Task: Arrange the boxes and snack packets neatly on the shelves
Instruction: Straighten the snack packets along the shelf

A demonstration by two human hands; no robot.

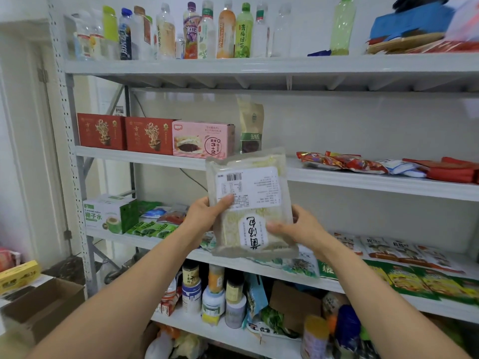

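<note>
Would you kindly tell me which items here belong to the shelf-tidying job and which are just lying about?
Job: clear packet, held in left hand and right hand; red boxes; pink box; red snack packets.
Lying about: drink bottles; jars; open carton.

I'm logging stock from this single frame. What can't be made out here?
Head view throughout:
- held packet: the label's fine print is too small to read.
- tall pouch: its bottom is hidden behind the held packet.
- red packets: cut off by the right edge.
- left hand and right hand: fingers hidden behind the packet; only thumbs show.
</note>
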